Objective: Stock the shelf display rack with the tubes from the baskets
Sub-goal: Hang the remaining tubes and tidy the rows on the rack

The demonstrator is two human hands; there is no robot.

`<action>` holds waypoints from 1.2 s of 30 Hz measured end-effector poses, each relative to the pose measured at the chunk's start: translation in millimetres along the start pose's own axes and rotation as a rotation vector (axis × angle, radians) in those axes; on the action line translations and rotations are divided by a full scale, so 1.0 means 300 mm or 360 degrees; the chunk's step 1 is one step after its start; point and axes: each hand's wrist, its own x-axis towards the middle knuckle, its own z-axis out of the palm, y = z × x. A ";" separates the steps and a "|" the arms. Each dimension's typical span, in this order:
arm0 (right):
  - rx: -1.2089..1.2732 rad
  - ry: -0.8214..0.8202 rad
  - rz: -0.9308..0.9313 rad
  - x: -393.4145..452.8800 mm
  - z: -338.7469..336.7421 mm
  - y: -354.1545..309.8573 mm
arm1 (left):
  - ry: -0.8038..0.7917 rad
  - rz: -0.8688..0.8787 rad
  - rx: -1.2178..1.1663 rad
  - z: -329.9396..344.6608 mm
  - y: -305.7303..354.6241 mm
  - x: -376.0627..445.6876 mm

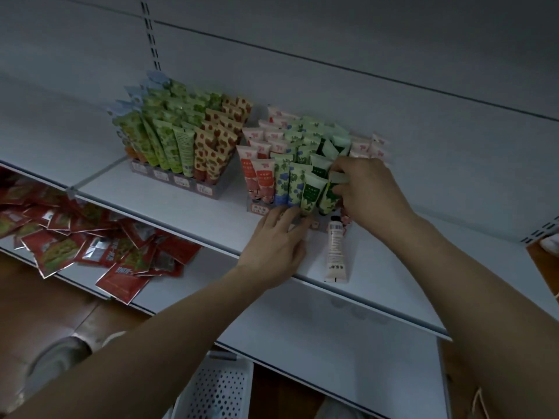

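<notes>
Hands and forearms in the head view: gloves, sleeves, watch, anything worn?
Nothing worn that shows. The left hand and the right hand are both bare, no gloves, and no rings that can be made out. Both forearms are bare to the frame edge: no sleeve cuffs, watch or wristband visible.

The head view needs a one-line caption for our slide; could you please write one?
Right hand slots a green tube into the right display rack while the left hand steadies its front; one white tube lies on the shelf.
</notes>
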 end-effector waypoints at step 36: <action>0.0312 0.0604 0.0429 -0.069 0.155 -0.084 | 0.0072 -0.0098 -0.0007 0.008 0.006 0.000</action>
